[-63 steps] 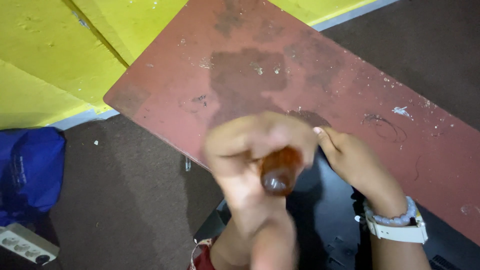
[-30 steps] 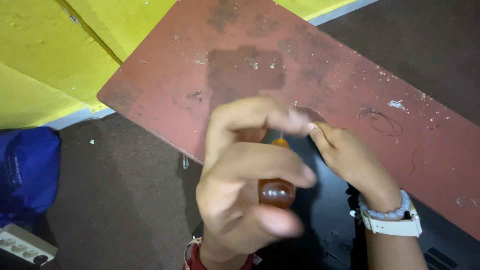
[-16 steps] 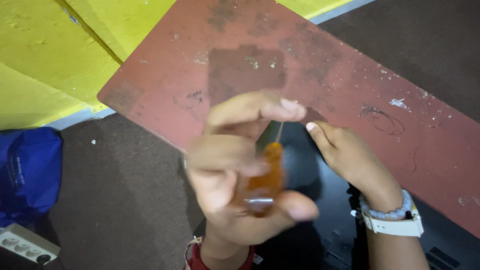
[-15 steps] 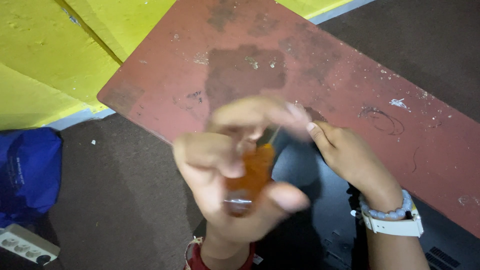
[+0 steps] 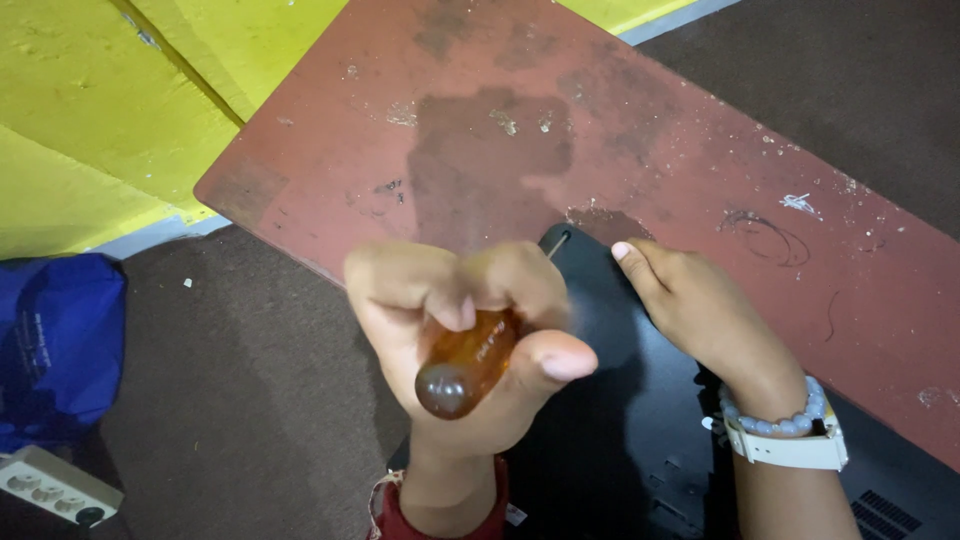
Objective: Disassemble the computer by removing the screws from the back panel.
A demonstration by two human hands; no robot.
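My left hand is closed around the amber handle of a screwdriver. Its thin metal shaft points away from me and down at the far corner of a black device casing lying on a worn red table. My right hand rests flat on that casing just right of the shaft, fingers stretched toward the corner, holding nothing. A white watch and a bead bracelet sit on the right wrist. The screwdriver tip is hidden at the casing edge.
A blue bag lies on the dark floor at the left, with a white power strip below it. Yellow wall panels rise behind the table. A vent grille shows on the casing at the lower right.
My left hand has kept shifting its grip around the screwdriver handle, turning it, while the shaft stays at the casing corner. My right hand has stayed in place on the casing.
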